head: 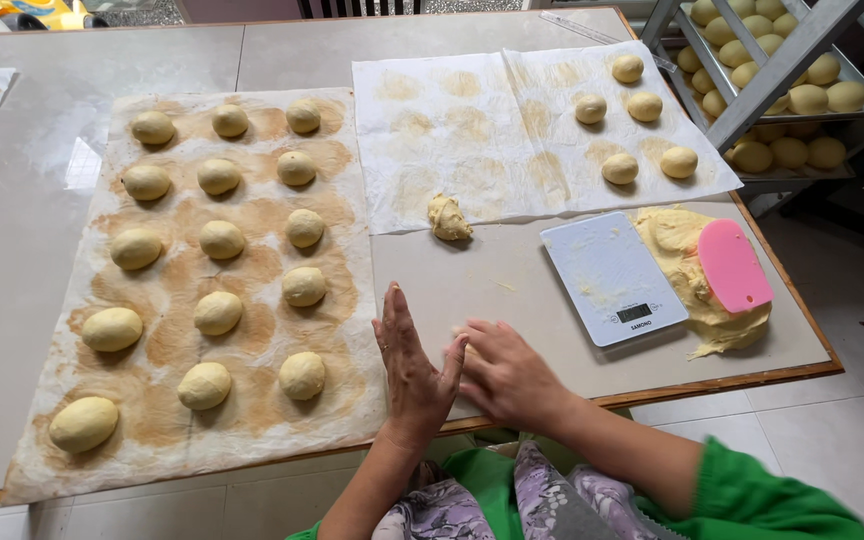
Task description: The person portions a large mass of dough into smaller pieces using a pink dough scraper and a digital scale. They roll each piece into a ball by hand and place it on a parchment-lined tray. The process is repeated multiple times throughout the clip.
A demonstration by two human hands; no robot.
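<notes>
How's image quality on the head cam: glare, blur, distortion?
Head view: soft, even daylight with faint shadows under the dough balls; pale glare patch on the table at left; table edges bow slightly, a wide-lens effect; left hand and right hand slightly soft, the dough between them hard to make out; scale sharp.

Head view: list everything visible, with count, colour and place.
Table: one, grey, wood-edged, fills view.
Left sheet: one, browned paper, holds fifteen pale dough balls.
Right sheet: one, white paper, far right, holds five balls.
Dough scrap: one, yellow, at the right sheet's near edge.
Scale: one, white, right.
Dough mass: one, yellow, beside scale.
Scraper: one, pink, on the mass.
Rack: metal, top right, trays of balls.
Left hand: open, edge-on.
Right hand: cupped on table; contents hidden.
</notes>
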